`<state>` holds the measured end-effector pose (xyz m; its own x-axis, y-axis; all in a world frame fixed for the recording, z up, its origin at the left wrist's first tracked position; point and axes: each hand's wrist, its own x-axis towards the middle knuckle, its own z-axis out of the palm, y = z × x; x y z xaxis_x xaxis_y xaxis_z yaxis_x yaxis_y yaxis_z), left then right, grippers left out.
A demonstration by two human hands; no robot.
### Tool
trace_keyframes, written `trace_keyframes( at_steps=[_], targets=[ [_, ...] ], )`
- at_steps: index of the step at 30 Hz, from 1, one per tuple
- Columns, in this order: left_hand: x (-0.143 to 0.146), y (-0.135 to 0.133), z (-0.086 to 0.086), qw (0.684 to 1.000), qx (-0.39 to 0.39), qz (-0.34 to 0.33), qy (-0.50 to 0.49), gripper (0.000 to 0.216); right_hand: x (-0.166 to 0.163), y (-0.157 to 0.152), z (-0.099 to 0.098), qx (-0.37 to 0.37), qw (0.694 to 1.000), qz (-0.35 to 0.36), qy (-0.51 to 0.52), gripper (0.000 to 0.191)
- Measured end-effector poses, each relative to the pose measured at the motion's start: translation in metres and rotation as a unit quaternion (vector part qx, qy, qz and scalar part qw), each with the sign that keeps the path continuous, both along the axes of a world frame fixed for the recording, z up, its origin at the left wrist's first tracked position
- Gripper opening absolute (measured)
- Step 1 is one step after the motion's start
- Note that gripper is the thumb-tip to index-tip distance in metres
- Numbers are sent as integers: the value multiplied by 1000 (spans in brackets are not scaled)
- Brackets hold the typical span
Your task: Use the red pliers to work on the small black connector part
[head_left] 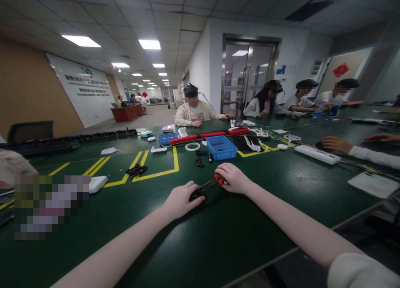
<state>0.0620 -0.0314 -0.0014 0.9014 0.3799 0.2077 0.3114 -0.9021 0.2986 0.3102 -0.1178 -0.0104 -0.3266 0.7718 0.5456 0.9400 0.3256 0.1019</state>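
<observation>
Low over the green table [250,229], my right hand [233,178] is closed around the red handles of a pair of pliers [210,184]. The metal jaws point left and reach a small black piece [196,194]. My left hand [183,200] pinches that piece between thumb and fingers, and much of it is covered, so its kind is unclear. Beyond my hands stands a blue plastic bin [221,155], with a small black cylinder [210,157] and a coiled black cable [199,162] to its left.
A black cable bundle [136,170] and a white box [98,184] lie at left. Behind the bin run red strips [184,139]; a white tape roll [192,146] is near. A white power strip [317,154] and another person's hand [336,145] are at right. Several people sit around the table.
</observation>
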Motion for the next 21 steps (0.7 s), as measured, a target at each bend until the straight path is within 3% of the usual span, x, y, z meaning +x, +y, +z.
trace_keyframes(
  at_steps=[7,21],
  targets=[
    [0,5,0,998,-63,-17,-11,32,3,2,-2,1,1000,-22,-11,25],
    [2,2,5,993,-118,13,8,34,-1,0,-1,-35,998,-45,-28,32]
  ],
)
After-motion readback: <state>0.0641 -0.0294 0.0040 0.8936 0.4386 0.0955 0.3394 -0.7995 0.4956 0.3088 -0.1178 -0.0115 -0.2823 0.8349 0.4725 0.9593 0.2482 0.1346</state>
